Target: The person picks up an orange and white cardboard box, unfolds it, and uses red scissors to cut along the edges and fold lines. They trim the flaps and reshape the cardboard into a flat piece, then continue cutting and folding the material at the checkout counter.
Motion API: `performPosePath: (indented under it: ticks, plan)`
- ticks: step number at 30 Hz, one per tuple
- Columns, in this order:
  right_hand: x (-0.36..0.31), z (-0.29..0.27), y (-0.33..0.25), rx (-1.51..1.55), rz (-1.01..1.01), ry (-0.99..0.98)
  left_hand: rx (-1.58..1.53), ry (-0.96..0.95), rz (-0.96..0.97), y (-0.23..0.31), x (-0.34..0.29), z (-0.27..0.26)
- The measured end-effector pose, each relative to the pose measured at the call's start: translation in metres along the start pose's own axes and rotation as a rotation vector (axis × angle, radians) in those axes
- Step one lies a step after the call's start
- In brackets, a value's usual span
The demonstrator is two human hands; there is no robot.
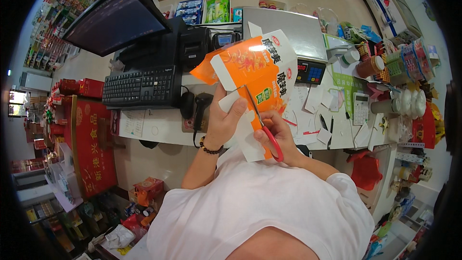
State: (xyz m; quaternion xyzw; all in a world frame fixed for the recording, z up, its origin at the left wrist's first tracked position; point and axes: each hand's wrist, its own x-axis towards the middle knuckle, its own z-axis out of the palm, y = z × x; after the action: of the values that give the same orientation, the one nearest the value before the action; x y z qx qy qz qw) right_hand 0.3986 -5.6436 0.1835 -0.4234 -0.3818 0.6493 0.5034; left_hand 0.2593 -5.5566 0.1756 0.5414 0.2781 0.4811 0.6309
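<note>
An orange and white printed cardboard box (pixel 250 62), opened out flat, is held up over the front of the counter. My left hand (pixel 225 118) grips its left side, thumb on top, with a beaded bracelet on the wrist. In my right hand (pixel 279 135) are red-handled scissors (pixel 266 132), my fingers closed round the handles. Their blades point up and left across the card, near a cut edge beside my left thumb. A strip of card hangs down between my hands. The fingers behind the card on the left are hidden.
On the left stand a monitor (pixel 118 18) and a black keyboard (pixel 141 86), with a barcode scanner (pixel 201 110) nearer me. A scale (pixel 284 26) lies beyond the card. Paper scraps, pens, a white calculator (pixel 361 108) and several jars crowd the right side.
</note>
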Motion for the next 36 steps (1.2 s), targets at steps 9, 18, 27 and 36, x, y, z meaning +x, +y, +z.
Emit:
performPosePath:
  ticks: [9,18,27,36]
  plan:
    - [0.021,-0.014,0.032,-0.116,0.057,-0.010,-0.020,0.104,-0.089,-0.025,-0.007,-0.018]
    - [0.043,-0.008,0.054,-0.070,0.035,-0.145,-0.089,0.242,-0.062,-0.028,-0.013,-0.032]
    - [0.027,-0.002,0.036,-0.049,0.048,-0.093,0.141,0.326,0.171,-0.032,-0.014,-0.028]
    - [0.015,0.003,0.020,-0.017,0.085,-0.106,-0.012,0.072,-0.041,-0.012,0.002,-0.041]
